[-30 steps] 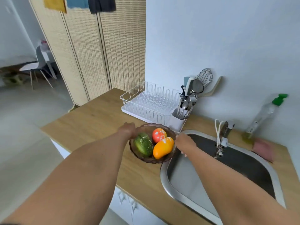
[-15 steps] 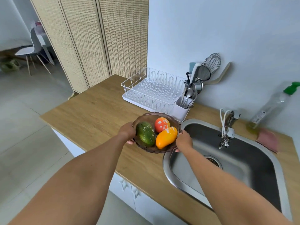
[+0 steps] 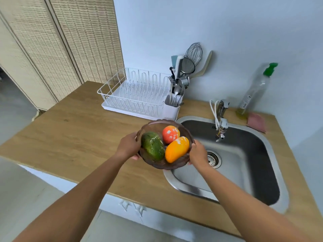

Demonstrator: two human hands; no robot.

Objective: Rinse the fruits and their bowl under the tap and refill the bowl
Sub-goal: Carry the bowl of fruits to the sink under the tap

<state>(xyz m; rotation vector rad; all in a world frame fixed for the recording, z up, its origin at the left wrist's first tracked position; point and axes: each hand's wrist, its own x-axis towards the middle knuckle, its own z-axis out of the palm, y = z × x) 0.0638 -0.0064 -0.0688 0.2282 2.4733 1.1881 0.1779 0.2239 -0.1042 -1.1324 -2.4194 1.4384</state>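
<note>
**Bowl carried level toward the sink**

Left hand [image 3: 128, 146] at 9 o'clock and right hand [image 3: 198, 152] at 3 o'clock clasp opposite rims of the bowl [image 3: 153, 125], keeping three fruits [image 3: 176, 149] level. It hangs over the counter [image 3: 73, 137] edge beside the sink [image 3: 244, 154]; tap [image 3: 221, 124] at 2 o'clock.

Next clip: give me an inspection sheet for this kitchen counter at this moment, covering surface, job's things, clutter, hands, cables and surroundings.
Surface: wooden counter with a steel sink set in; basin looks dry, no water running from the tap.
Job's things: brown bowl holding a green fruit, a red-orange fruit and a yellow-orange fruit, each with white specks.
Clutter: white dish rack, utensil holder with cutlery and whisk, green-capped bottle, pink sponge.
Hands: left hand and right hand grip opposite sides of the bowl's rim, at the sink's left edge.
Cables: white cord looped at the tap.
Surroundings: pale wall, woven folding screen.
</note>
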